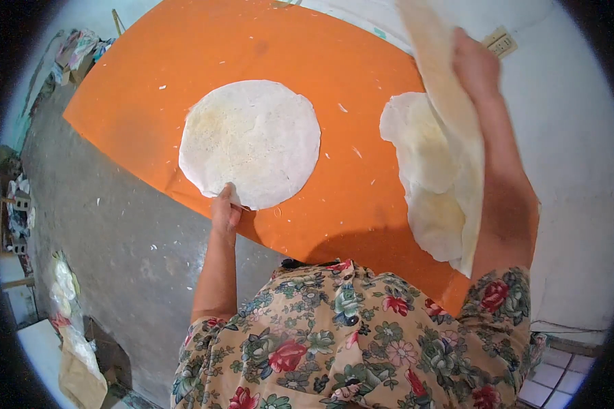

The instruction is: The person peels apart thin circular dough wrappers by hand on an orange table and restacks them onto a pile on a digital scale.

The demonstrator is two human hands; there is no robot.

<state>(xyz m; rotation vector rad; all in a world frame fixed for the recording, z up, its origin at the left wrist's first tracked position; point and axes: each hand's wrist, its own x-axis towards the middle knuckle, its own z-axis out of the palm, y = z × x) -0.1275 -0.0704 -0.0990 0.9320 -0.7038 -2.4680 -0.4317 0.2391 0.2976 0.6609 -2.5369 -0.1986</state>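
Observation:
A thin, pale round flatbread point(252, 140), with a faint yellow tint and browned specks, lies on the orange tabletop point(136, 102). My left hand point(225, 208) pinches its near edge, thumb on top and fingers underneath. To the right, my raised right hand point(475, 65) grips another large flatbread point(433, 51), lifted and hanging almost edge-on along my forearm; that hand is slightly blurred. Below and beside it, more flatbreads point(416, 133) lie overlapping at the table's right side, partly covered by the raised one. How many lie there I cannot tell.
Small white flakes point(342, 108) are scattered over the tabletop. A white wall with an electrical socket point(500, 42) stands close on the right. Grey concrete floor point(129, 225) lies to the left, with bags point(75, 341) and piled items point(82, 54) along its edge.

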